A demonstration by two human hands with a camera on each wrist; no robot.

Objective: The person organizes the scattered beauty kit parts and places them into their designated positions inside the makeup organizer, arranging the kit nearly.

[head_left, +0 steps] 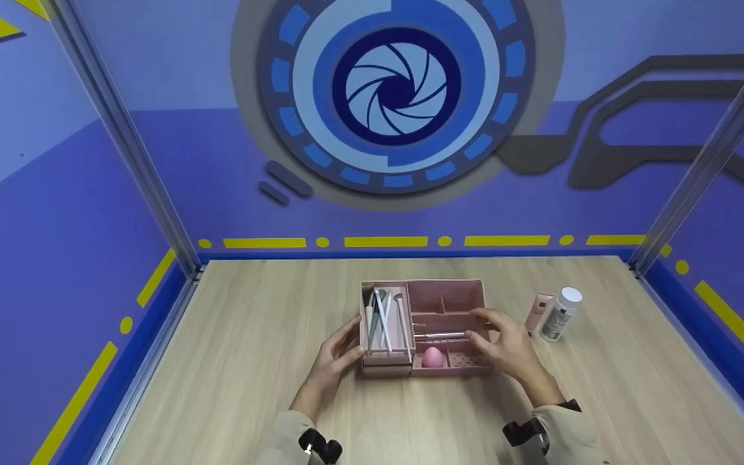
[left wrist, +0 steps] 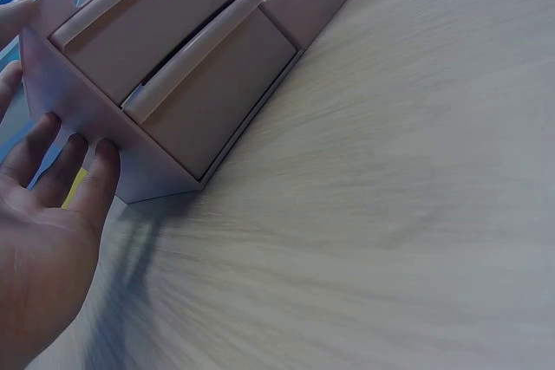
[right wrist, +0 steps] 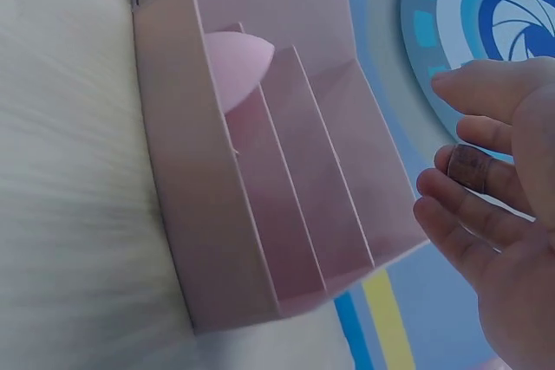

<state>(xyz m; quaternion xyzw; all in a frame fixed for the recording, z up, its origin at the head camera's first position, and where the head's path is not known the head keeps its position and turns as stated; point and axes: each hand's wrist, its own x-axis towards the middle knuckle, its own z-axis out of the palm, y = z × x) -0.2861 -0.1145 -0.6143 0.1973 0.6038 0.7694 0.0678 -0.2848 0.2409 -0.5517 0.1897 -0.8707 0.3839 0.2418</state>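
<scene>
A pink cosmetics organizer (head_left: 447, 289) stands on the table, with two drawers (left wrist: 212, 84) low on its left side. Several makeup brushes (head_left: 383, 326) lie in the shallow tray above those drawers. Another brush (head_left: 443, 335) lies across the middle compartment, and a pink egg-shaped makeup sponge (head_left: 433, 357) sits in a front one. My left hand (head_left: 333, 363) touches the organizer's left wall with extended fingertips (left wrist: 106, 152). Over on the right side, my right hand (head_left: 511, 349) is held with loosely bent fingers; the right wrist view shows it apart from the wall, holding nothing.
To the right of the organizer stand a small pink tube (head_left: 538, 310) and a white-capped bottle (head_left: 560, 316), side by side. The wooden table (head_left: 249, 323) is bordered by blue panels at the back and sides, with metal posts (head_left: 126, 129) at the back corners.
</scene>
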